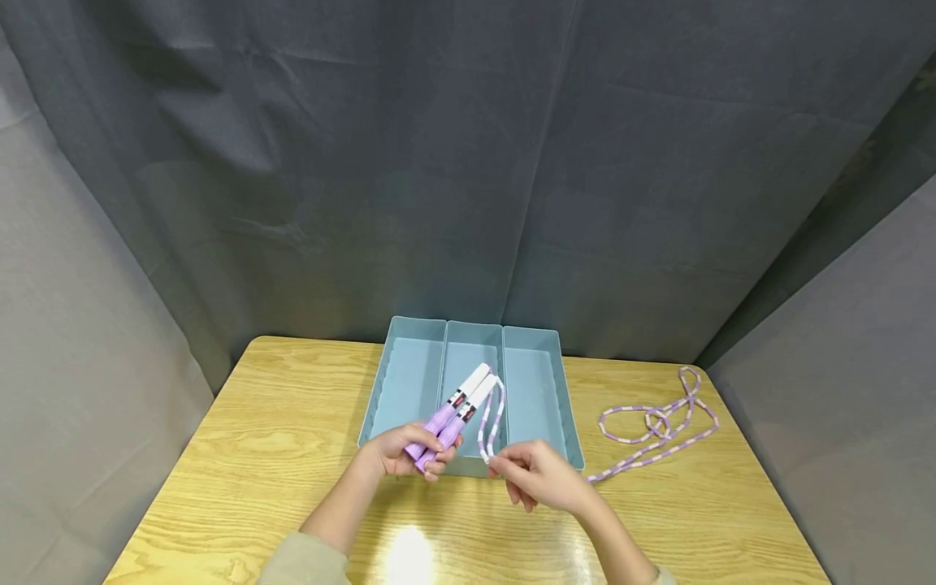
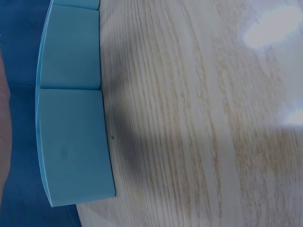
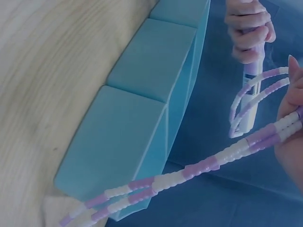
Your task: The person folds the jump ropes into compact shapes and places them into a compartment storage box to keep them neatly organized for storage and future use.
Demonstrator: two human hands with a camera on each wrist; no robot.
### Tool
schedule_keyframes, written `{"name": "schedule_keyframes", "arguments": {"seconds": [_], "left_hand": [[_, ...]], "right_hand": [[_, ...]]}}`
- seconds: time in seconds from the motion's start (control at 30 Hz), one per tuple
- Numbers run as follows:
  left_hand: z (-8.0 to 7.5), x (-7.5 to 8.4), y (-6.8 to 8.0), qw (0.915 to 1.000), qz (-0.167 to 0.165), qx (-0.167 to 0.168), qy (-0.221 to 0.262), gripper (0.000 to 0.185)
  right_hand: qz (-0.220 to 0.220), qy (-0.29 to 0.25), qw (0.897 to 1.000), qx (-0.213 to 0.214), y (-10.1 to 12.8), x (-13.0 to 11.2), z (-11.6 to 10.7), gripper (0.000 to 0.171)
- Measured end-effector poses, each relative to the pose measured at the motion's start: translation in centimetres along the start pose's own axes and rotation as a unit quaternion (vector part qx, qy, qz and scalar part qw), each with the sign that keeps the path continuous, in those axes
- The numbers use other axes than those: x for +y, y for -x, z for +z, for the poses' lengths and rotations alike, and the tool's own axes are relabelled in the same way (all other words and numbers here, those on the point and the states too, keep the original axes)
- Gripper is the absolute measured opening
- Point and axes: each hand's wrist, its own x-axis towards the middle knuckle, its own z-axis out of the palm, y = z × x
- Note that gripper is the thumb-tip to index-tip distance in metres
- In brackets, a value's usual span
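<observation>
1. Left hand (image 1: 398, 453): fingers curled round the purple ends of the two handles (image 1: 457, 410), held side by side; the white ends point toward 1 o'clock over the middle compartment of the tray (image 1: 544, 337). In the right wrist view the same hand (image 3: 248, 28) appears at 1 o'clock, fingers wrapped round the handles (image 3: 252, 71).
2. Right hand (image 1: 541, 475): thumb and fingertips pinch the rope (image 1: 658, 426) just beside the near tray wall, at 5 o'clock from the handles. In the right wrist view its fingers (image 3: 291, 101) grip a doubled strand of the rope (image 3: 203, 168).
3. Rope: beaded in purple and white. A short loop runs from the white handle ends down to the right hand; from there a doubled strand passes over the tray's near right corner toward 3 o'clock and lies in loose loops on the table (image 1: 270, 422), well apart from the tray.
4. Tray: pale blue, three long compartments, at the table's far middle. In the left wrist view only its outer wall (image 2: 71, 142) and the wood-grain table (image 2: 199, 123) show; the left hand itself is barely seen.
5. Backdrop (image 1: 468, 162): grey cloth behind the table, at 12 o'clock.
</observation>
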Motion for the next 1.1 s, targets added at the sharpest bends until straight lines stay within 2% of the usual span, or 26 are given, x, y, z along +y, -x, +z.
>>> {"name": "schedule_keyframes", "arguments": {"seconds": [0.23, 0.57, 0.77, 1.1], "left_hand": [[0.1, -0.3, -0.3, 0.9994, -0.024, 0.014, -0.021, 0.026], [0.8, -0.5, -0.6, 0.9958, -0.059, 0.035, -0.061, 0.024], [0.9, -0.8, -0.9, 0.9932, -0.084, 0.027, -0.076, 0.028], [1.4, -0.9, -1.1, 0.9889, -0.116, 0.027, -0.089, 0.021]], "right_hand": [[-0.019, 0.025, 0.999, -0.023, -1.2, 1.3, 0.2, 0.023], [-0.023, 0.029, 0.998, -0.059, -2.3, 0.4, 0.1, 0.025], [-0.02, 0.032, 0.997, -0.068, -3.0, 0.2, -0.1, 0.027], [-0.008, 0.04, 0.996, -0.081, -4.2, 0.1, -0.7, 0.026]]}}
